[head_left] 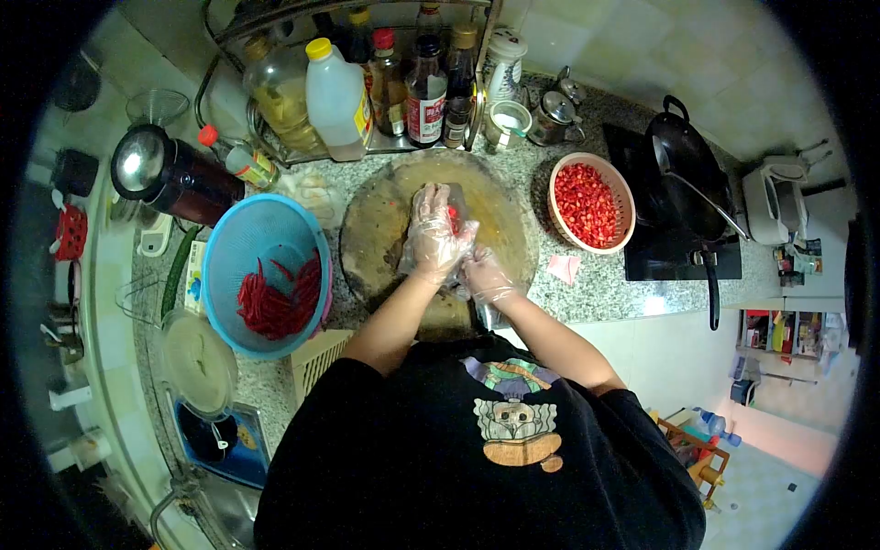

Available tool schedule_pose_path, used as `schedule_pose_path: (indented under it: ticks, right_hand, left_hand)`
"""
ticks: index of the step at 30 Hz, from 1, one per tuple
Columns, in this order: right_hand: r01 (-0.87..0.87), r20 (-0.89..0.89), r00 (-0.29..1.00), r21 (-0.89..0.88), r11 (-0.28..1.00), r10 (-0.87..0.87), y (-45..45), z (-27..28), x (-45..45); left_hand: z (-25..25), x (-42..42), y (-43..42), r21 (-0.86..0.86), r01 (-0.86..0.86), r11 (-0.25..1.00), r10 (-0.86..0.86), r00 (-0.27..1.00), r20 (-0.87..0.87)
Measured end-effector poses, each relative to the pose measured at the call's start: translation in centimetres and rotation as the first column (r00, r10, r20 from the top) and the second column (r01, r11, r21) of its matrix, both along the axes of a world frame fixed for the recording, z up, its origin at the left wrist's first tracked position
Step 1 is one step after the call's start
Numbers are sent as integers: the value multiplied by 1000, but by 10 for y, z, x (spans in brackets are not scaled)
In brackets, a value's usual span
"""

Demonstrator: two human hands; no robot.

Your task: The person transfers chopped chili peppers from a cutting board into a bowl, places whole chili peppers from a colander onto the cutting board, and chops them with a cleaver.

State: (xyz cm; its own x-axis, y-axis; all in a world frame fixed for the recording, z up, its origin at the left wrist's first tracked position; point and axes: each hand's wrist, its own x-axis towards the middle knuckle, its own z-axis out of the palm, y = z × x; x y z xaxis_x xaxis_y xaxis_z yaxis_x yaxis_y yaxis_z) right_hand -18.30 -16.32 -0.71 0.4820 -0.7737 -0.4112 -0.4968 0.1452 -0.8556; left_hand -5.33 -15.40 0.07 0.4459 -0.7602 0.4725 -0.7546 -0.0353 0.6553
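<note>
Both my hands wear clear plastic gloves and are over a round wooden chopping board (pixel 376 211). My left hand (pixel 434 234) lies palm down with its fingers stretched forward over a broad cleaver blade, and a bit of red pepper (pixel 453 216) shows beside it. My right hand (pixel 488 275) is closed beside the near end of the blade; the handle is hidden in it. To the left, a blue colander (pixel 216 275) holds long red peppers (pixel 266 307). On the right, a pink basket (pixel 627 197) is full of chopped red pepper (pixel 587 203).
Bottles (pixel 337 101) stand on a rack behind the board, with a white cup (pixel 507 124) beside them. A black wok (pixel 687 174) sits on the stove at right. A scrap of pink paper (pixel 564 268) lies near the counter edge. The sink (pixel 220 504) is at lower left.
</note>
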Motion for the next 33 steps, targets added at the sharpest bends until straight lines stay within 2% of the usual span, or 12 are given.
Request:
schedule_pose_path:
  ticks: [5, 9, 13, 18, 21, 22, 23, 25, 27, 29, 31, 33]
  right_hand:
    - [-6, 262, 965, -8, 1000, 8, 3, -15, 3]
    - [59, 257, 963, 93, 994, -81, -6, 7, -15]
    - [155, 68, 986, -6, 988, -154, -29, 54, -61]
    - [284, 138, 956, -211, 935, -260, -62, 63, -131]
    - [301, 186, 929, 114, 947, -318, -66, 102, -168]
    - [365, 150, 924, -67, 929, -352, -69, 96, -180]
    - [351, 225, 907, 63, 934, -356, -70, 95, -199]
    - [462, 79, 880, 90, 882, -469, -75, 91, -226]
    - [503, 191, 838, 95, 859, -512, -76, 95, -249]
    - [503, 90, 862, -40, 863, -498, -85, 90, -271]
    - [502, 4, 864, -86, 861, -503, -90, 98, -280]
    - [395, -119, 882, -342, 853, -456, -99, 78, -289]
  left_hand:
    - [4, -5, -7, -53, -48, 997, 42, 992, -120]
    - [19, -22, -24, -65, 12, 998, -19, 994, -112]
    - [47, -66, -61, -110, 175, 978, -188, 975, -122]
    - [71, -141, -113, -102, 280, 955, -297, 917, -265]
    - [45, -176, -155, -198, 273, 941, -317, 917, -241]
    - [41, -184, -165, -200, 277, 940, -317, 926, -206]
    - [36, -192, -173, -200, 281, 939, -316, 933, -171]
    - [38, -205, -181, -102, 271, 957, -287, 938, -195]
    - [43, -207, -183, 9, 316, 949, -307, 928, -213]
    - [60, -202, -180, 116, 378, 919, -344, 908, -238]
    - [60, -193, -180, 190, 399, 897, -394, 917, -66]
    - [103, -190, -163, 304, 422, 854, -211, 815, -540]
